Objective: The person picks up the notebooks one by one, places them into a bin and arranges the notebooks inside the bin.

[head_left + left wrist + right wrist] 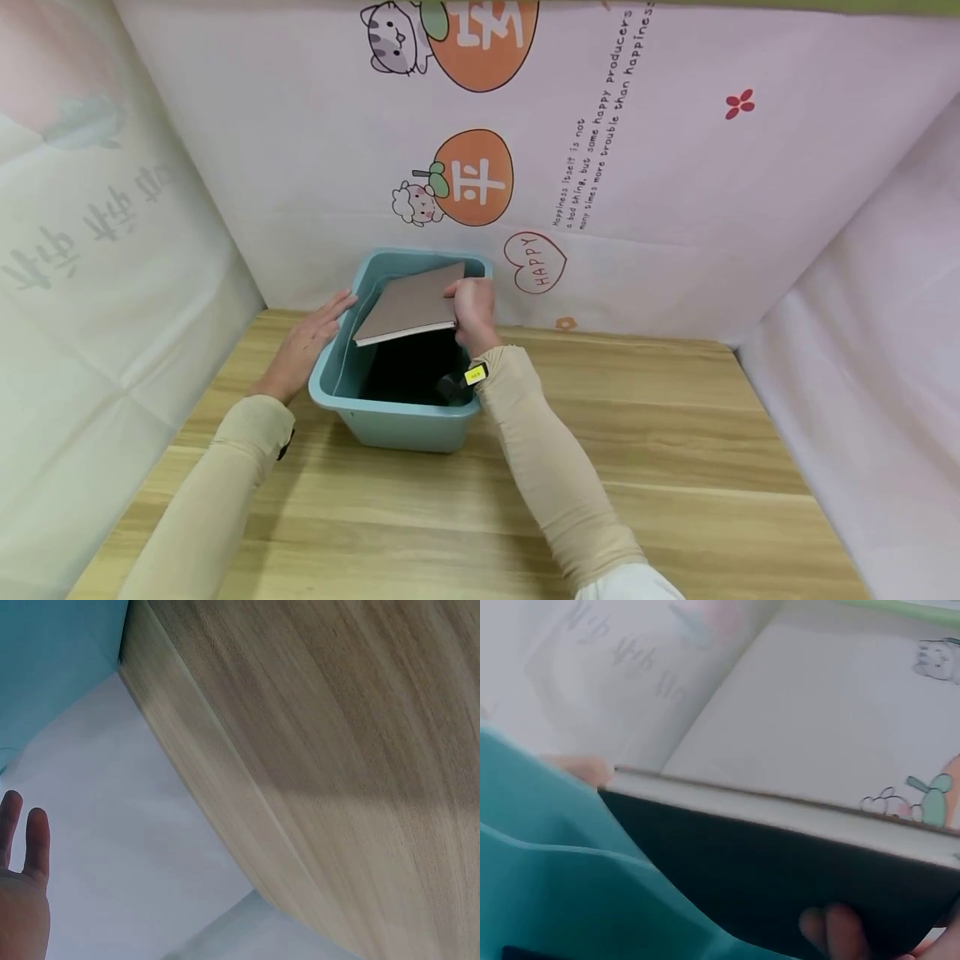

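Note:
My right hand (474,310) grips a grey-brown notebook (415,302) by its right side, thumb on the cover. In the right wrist view the fingers (838,930) press the dark underside of the notebook (780,862), and its white page edges show. The notebook is tilted in the mouth of a light blue plastic bin (405,410). My left hand (303,346) rests with fairly straight fingers against the bin's left rim; two of its fingers show in the left wrist view. The bin's inside is dark, and I cannot tell what lies at its bottom.
The bin stands on a wood-grain table (660,433), near the printed back cloth (645,275). White cloth walls hang at the left (112,250) and right (870,317). A black device with a yellow label (476,375) sits on the right wrist.

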### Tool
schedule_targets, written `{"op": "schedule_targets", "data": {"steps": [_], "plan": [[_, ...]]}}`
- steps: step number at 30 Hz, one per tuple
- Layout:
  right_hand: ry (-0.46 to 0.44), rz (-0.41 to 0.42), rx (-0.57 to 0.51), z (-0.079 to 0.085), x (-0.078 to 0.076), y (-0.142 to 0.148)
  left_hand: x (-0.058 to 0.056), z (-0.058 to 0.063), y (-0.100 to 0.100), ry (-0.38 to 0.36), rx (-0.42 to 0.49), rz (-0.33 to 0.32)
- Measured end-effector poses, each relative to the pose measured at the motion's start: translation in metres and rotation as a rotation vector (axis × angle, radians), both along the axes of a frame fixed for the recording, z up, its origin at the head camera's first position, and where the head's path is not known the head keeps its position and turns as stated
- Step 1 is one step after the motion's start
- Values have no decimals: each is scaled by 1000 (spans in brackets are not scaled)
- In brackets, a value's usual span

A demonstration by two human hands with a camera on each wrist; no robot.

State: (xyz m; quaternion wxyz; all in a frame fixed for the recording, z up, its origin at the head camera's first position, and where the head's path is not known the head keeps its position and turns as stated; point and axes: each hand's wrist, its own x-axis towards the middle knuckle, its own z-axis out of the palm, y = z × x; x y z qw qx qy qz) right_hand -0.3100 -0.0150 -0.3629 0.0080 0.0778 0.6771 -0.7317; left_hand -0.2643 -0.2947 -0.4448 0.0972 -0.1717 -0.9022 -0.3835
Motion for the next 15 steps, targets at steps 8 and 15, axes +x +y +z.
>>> {"op": "schedule_targets", "data": {"steps": [8, 15], "plan": [[58, 1, 138, -4, -4, -5, -2, 2, -1, 15, 13, -11], [45, 75, 195, -5, 1, -3, -1, 0, 0, 11, 25, -20]]}}
